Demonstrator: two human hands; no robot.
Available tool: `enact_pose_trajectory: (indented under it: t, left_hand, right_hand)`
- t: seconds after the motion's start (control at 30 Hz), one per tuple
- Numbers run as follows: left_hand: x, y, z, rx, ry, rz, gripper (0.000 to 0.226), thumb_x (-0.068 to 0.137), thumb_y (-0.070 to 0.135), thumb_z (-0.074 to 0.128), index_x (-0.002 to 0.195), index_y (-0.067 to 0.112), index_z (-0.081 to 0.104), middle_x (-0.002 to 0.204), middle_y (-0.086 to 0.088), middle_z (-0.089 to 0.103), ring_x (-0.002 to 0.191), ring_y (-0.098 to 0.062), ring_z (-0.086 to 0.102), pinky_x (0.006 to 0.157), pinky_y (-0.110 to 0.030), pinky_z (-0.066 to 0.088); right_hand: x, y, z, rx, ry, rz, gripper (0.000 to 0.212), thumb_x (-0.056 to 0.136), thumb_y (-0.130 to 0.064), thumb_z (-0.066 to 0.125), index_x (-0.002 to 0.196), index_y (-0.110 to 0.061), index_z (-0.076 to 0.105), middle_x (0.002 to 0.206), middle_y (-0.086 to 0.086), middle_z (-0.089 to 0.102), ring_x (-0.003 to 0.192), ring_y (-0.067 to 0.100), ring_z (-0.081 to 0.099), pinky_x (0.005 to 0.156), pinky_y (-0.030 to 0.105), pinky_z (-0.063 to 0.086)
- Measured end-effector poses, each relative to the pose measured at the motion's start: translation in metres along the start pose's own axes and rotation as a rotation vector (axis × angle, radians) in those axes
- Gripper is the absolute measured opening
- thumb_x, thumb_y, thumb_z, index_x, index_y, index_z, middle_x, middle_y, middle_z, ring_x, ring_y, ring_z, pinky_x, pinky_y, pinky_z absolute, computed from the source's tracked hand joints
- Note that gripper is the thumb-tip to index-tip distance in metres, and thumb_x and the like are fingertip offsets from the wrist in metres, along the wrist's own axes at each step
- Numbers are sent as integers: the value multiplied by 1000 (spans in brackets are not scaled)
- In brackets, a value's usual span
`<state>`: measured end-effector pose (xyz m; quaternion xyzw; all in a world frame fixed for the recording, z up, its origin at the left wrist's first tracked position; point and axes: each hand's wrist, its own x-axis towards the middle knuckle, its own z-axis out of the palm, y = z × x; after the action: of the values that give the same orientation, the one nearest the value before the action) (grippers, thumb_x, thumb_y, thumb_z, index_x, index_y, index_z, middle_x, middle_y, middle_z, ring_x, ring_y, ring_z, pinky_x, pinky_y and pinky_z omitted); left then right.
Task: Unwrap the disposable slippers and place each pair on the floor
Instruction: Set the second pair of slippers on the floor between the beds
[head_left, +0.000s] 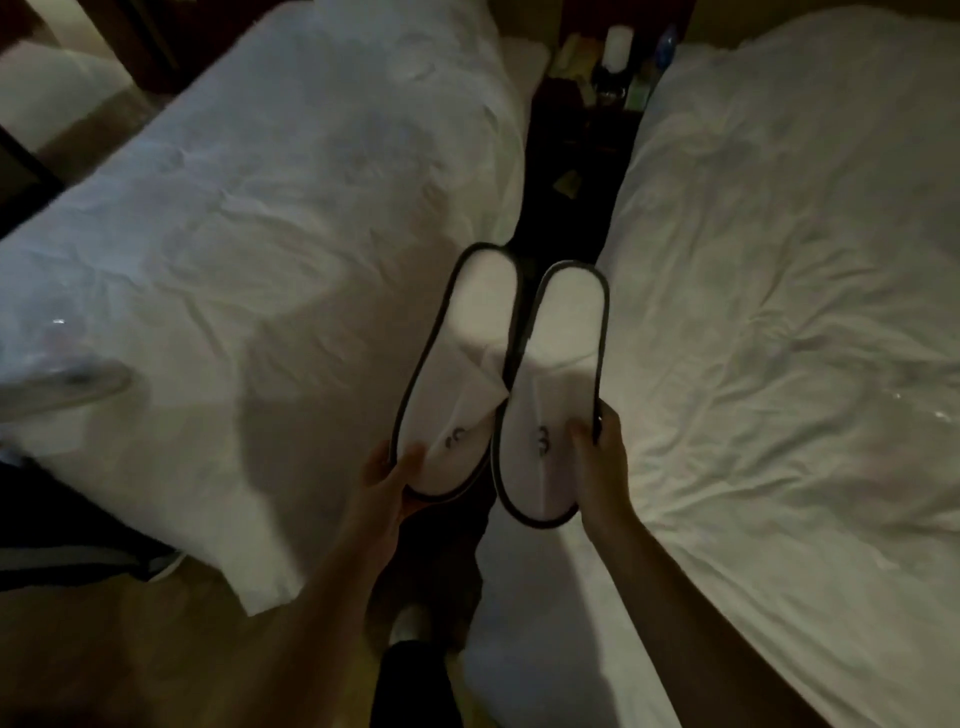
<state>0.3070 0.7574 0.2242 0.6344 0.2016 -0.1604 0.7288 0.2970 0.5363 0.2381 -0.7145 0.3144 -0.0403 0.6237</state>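
Two white disposable slippers with dark edging are held side by side in the air over the gap between two beds. My left hand (387, 475) grips the toe end of the left slipper (467, 364). My right hand (602, 452) grips the toe end of the right slipper (561, 374). Both slippers are bare, heels pointing away from me, each with a small dark logo on the upper. Another wrapped slipper pack (57, 384), blurred, lies on the left bed at the left edge.
A white-sheeted bed (260, 208) fills the left and a second bed (779, 312) the right, with a narrow dark floor strip (571, 197) between them. A nightstand with bottles (618, 57) stands at the far end. My foot (410, 623) is below.
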Motion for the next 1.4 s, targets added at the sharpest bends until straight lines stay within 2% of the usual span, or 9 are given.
enact_pose_trajectory:
  t: [0.1, 0.27, 0.4, 0.5, 0.7, 0.8, 1.07, 1.2, 1.4]
  left_hand:
    - [47, -36, -31, 51, -2, -84, 34, 75, 40, 72, 107, 31, 70, 108, 0, 75, 101, -24, 70, 68, -33, 59]
    - [124, -114, -81, 89, 67, -226, 51, 88, 9, 62, 136, 7, 46, 138, -20, 52, 125, -39, 51, 100, -57, 44]
    - [171, -185, -115, 235, 100, -285, 49, 90, 11, 60, 136, 8, 45, 138, -22, 51, 123, -41, 52, 98, -54, 45]
    - [201, -248, -133, 284, 99, -346, 42, 90, 12, 60, 131, 12, 50, 140, -19, 50, 126, -39, 50, 101, -55, 42]
    - [261, -353, -159, 321, 37, -362, 26, 90, 20, 61, 114, 28, 56, 130, -8, 58, 115, -30, 58, 94, -48, 48]
    - [295, -398, -170, 361, -7, -389, 44, 89, 28, 63, 130, 21, 51, 132, -6, 57, 114, -28, 60, 92, -50, 51]
    - [376, -537, -167, 322, 51, -510, 51, 90, 19, 62, 137, 20, 43, 110, 3, 60, 86, -7, 58, 59, -21, 50]
    - [406, -596, -158, 355, 73, -505, 52, 92, 11, 58, 141, 11, 39, 138, -15, 51, 107, -23, 55, 72, -28, 46]
    - [412, -664, -149, 490, 43, -518, 68, 92, 24, 59, 150, 15, 24, 154, -13, 33, 136, -31, 38, 104, -38, 37]
  right_hand:
    - [10, 44, 41, -4, 37, 79, 42, 94, -16, 47, 135, -22, 44, 126, -2, 57, 110, 18, 55, 94, 38, 48]
    - [25, 139, 110, 38, 77, 240, 37, 92, -19, 49, 125, -33, 51, 117, -9, 62, 105, 14, 60, 86, 36, 53]
    - [40, 229, 152, 8, 109, 336, 36, 96, -14, 45, 127, -32, 50, 119, -6, 59, 103, 11, 57, 77, 26, 48]
    - [53, 304, 172, -113, 122, 385, 41, 95, -13, 47, 135, -21, 47, 131, 4, 56, 116, 22, 53, 88, 30, 43]
    - [87, 422, 216, -54, 166, 526, 47, 96, -22, 49, 142, -25, 40, 139, 2, 50, 116, 18, 49, 90, 30, 40]
    - [114, 477, 232, -43, 197, 573, 48, 97, -24, 48, 144, -26, 36, 140, 3, 47, 114, 18, 48, 89, 34, 42]
    - [169, 628, 261, -57, 274, 660, 46, 101, -16, 40, 146, -21, 34, 148, 10, 40, 130, 32, 43, 104, 48, 40]
    - [193, 689, 261, -61, 330, 645, 46, 100, -11, 39, 146, -16, 34, 149, 11, 39, 132, 33, 41, 108, 51, 36]
    - [207, 754, 251, -178, 296, 574, 48, 100, -13, 40, 147, -12, 29, 152, 14, 34, 136, 32, 35, 111, 49, 30]
